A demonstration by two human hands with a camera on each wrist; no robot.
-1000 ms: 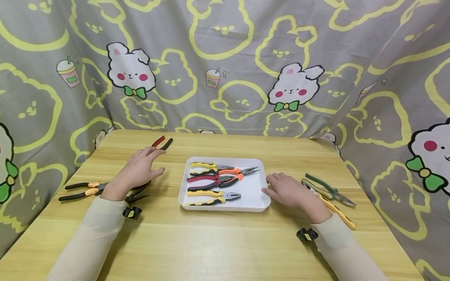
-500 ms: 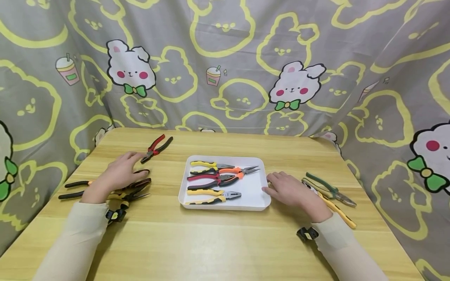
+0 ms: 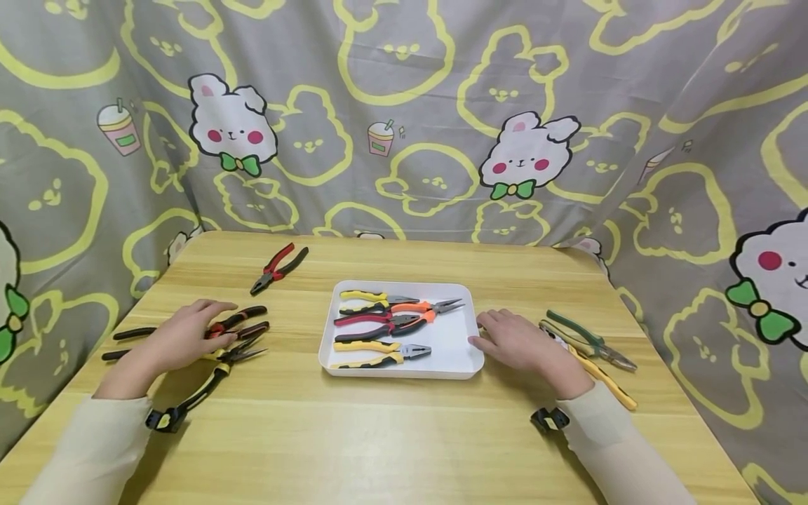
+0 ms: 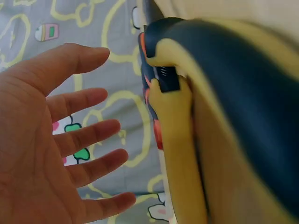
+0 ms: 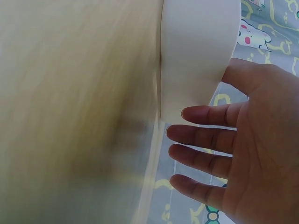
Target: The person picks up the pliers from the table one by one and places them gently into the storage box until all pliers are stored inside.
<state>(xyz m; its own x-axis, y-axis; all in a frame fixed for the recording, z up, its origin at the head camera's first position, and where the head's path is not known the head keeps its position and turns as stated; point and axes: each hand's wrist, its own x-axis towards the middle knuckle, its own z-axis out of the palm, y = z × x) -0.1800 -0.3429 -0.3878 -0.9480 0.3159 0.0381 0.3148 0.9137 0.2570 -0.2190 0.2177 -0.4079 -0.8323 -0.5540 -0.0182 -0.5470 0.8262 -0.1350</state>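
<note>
The left hand (image 3: 179, 338) has withdrawn over needle-nose pliers (image 3: 223, 367); the right hand (image 3: 516, 341) touches the white tray (image 3: 456, 344); both empty, fingers extended.

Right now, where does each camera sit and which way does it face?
Head: worn on the head, facing forward and down over the white rectangular tray; left hand, right hand and cream sleeves show.
Left wrist: on that wrist, facing yellow-and-black plier handles close up; left palm and fingers show.
Right wrist: on that wrist, facing the tray's outer side; right palm and fingers show.
Head and right wrist share the tray.
</note>
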